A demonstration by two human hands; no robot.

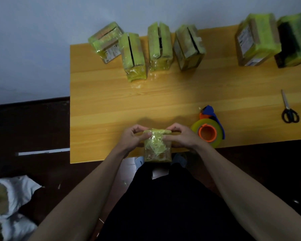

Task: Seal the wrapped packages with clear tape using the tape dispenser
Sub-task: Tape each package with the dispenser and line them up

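Yellow-green wrap covers the small package that stands at the near edge of the worktop. The left hand and the right hand pinch it from both sides near the top, each grip curled round it. I think they hold it this way to press the wrap flat before taping. The tape dispenser lies just beside the right hand, easy to reach. Six more wrapped boxes stand along the far side, well apart from the hands. Scissors lie far to the right. Nothing stands between the right hand and the dispenser.
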